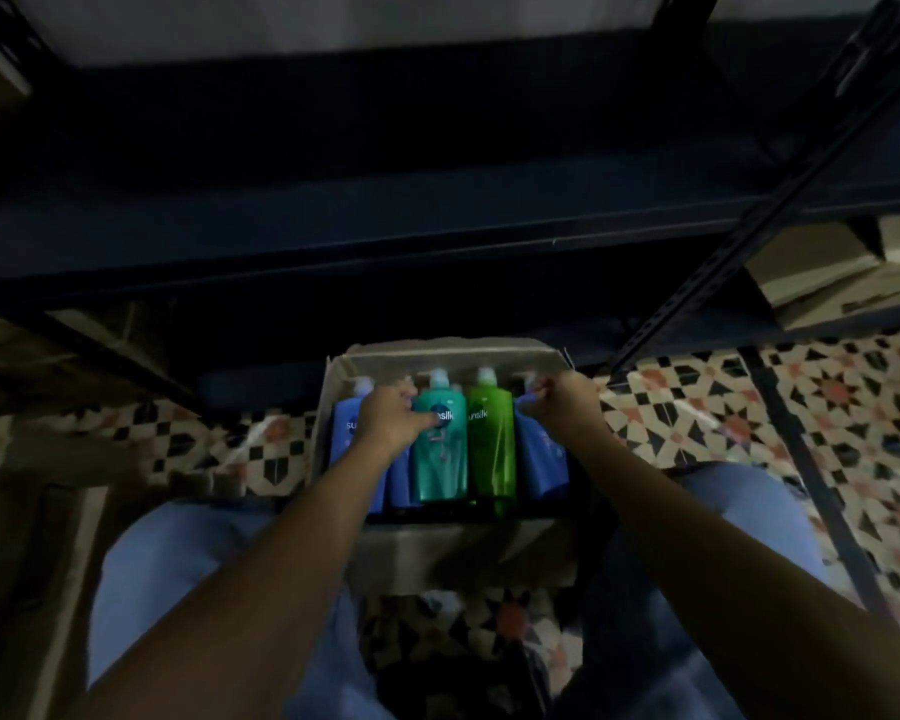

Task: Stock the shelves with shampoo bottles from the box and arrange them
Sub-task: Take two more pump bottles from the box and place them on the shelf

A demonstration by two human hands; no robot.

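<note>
I see my left hand (391,415) curling onto a blue plastic shampoo bottle (349,439) and right hand (567,400) onto another blue bottle (541,454), both lying lengthwise, caps away, in the open cardboard box (453,553).

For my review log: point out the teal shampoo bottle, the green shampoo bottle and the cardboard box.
teal shampoo bottle (440,467): head view, lower body.
green shampoo bottle (491,449): head view, mid body.
cardboard box (453,353): head view, far wall.

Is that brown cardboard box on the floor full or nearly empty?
Fairly full: the cardboard box shows a row of blue, teal and green shampoo bottles across its width.
</note>
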